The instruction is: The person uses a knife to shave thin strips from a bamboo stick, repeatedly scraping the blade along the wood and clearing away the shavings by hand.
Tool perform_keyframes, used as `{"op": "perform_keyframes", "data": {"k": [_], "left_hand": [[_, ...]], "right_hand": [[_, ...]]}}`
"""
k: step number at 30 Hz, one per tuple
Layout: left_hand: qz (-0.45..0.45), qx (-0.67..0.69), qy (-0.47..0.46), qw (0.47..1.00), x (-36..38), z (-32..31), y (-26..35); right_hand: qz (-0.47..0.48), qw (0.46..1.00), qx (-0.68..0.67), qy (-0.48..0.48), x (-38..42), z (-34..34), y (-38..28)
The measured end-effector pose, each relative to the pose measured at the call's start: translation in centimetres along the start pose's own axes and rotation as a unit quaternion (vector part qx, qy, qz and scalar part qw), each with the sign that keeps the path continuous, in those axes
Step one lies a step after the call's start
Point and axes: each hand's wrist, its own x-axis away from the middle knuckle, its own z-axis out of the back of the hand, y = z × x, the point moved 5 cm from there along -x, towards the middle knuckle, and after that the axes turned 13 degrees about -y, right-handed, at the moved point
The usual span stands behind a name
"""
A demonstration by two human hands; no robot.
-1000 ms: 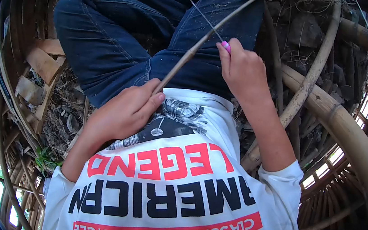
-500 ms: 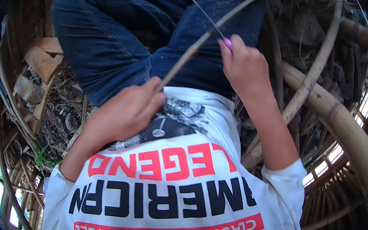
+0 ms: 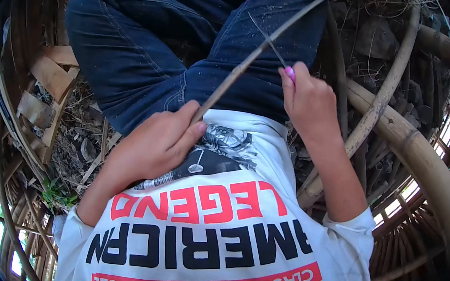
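My left hand (image 3: 158,141) is closed around the near end of a thin wooden stick (image 3: 236,72), close to the hem of the white shirt. From there the stick slants up and right across the jeans-covered leg (image 3: 237,36). My right hand (image 3: 313,98) grips a narrow-bladed knife by its pink handle (image 3: 290,74); most of the handle is hidden in the fist. The knife's blade (image 3: 279,55) points up and left and crosses the stick toward its far part. It seems to touch the stick there.
Thick bamboo poles (image 3: 423,155) and a curved branch (image 3: 383,92) lie to the right. Flat wood pieces (image 3: 52,73) stand at the left, over ground littered with dry leaves (image 3: 88,150). Slatted walls surround the spot, and a small green plant (image 3: 58,195) grows at lower left.
My right hand has shifted down and to the right with the knife, so the blade crosses the stick nearer its tip. My left hand and the stick have barely moved.
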Motion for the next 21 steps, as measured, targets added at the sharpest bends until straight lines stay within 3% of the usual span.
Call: {"op": "perform_keyframes", "data": {"k": [3,6,11,17,19,21], "left_hand": [[0.007,0.007,-0.015,1.0,-0.7,-0.8,0.2],[-0.053,-0.013,0.007,0.999,0.1,-0.3,0.1],[-0.039,0.012,0.022,0.999,-0.5,-0.5,-0.2],[0.018,-0.012,-0.036,0.999,-0.1,-0.2,-0.4],[-0.058,-0.017,0.031,0.998,-0.5,-0.4,-0.2],[-0.036,-0.004,0.026,0.999,-0.5,-0.6,-0.1]], "right_hand": [[0.002,1.0,0.017,0.021,-0.4,0.2,0.0],[-0.007,1.0,0.0,0.019,0.0,0.3,-0.5],[0.017,1.0,0.015,0.02,-1.0,0.1,-0.2],[-0.016,1.0,0.006,-0.015,0.5,0.0,0.4],[0.018,0.999,0.028,0.024,-0.6,0.6,-0.2],[0.02,0.999,0.018,0.019,-1.2,0.5,-0.3]]}}
